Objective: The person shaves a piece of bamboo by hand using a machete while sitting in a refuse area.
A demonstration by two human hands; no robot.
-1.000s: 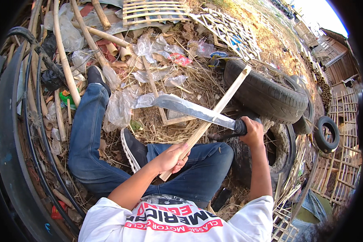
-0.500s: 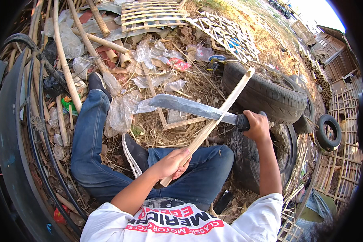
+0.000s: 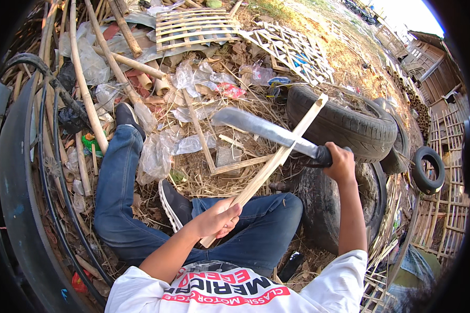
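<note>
Here the left hand [image 3: 216,218] clenches the lower end of a bamboo slat [image 3: 269,167], which slants up and away to the right. The right hand [image 3: 339,161] grips a machete [image 3: 266,130] by its handle, blade lying across the slat between the hands. Tyres [image 3: 344,122] sit just beyond the right hand; plastic bags [image 3: 156,151], straw and bamboo poles [image 3: 83,83] crowd beyond the left.
</note>
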